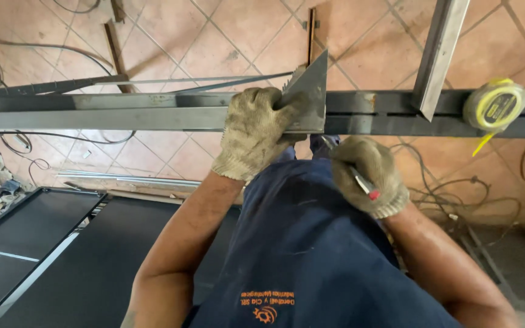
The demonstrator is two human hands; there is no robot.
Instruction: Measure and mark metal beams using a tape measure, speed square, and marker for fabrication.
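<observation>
My left hand (256, 130), in a worn knit glove, presses a grey triangular metal square (310, 91) flat against a long steel profile (110, 110) that crosses the view. My right hand (369, 173), gloved too, grips a thin marking tool with a red end (360, 182); its tip sits just under the square's right edge at the profile's lower side. A yellow tape measure (494, 104) rests on the profile at the right, with a short length of its blade hanging down.
A second steel bar (440, 51) leans across the profile at upper right. Dark metal panels (50, 249) lie on the floor at lower left. Cables (457, 194) trail over the tiled floor (214, 42), with rods and scrap nearby.
</observation>
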